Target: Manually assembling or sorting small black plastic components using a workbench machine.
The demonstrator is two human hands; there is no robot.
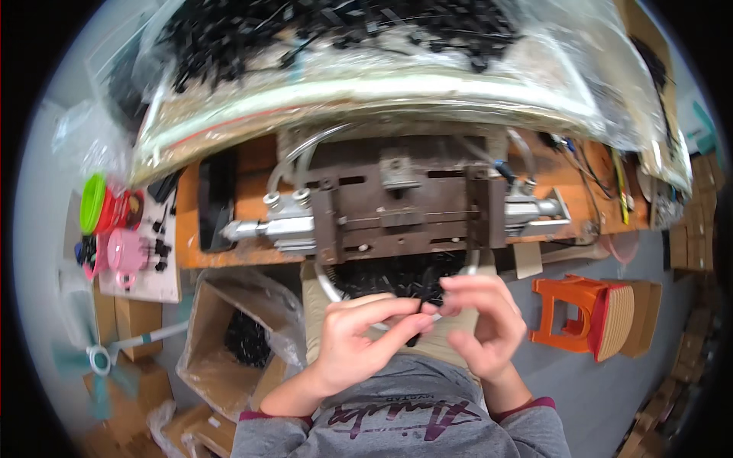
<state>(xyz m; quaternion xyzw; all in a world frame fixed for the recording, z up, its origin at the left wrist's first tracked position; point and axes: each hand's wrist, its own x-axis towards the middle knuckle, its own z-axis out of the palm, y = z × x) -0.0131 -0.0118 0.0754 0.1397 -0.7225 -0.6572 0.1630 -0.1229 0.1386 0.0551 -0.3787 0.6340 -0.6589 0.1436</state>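
Note:
Above my lap, my left hand [366, 330] pinches a small black plastic piece [414, 338] between thumb and fingertips. Its exact kind is too small and blurred to make out. My right hand [487, 319] is close beside it, fingers curved and thumb held apart. Its fingertips come near or touch the upper end of the piece; I cannot tell which. Just beyond both hands, a heap of small black parts [374, 276] lies under the bench edge. A brown metal fixture [443, 200] with a silver air cylinder [290, 229] at its left faces me on the bench.
A plastic-lined tray [366, 103] of black parts stands behind the fixture. At left are a dark phone-like slab [217, 200], a pink cup [126, 250], an open carton [221, 336] and a fan [99, 359]. An orange stool [569, 314] stands at right.

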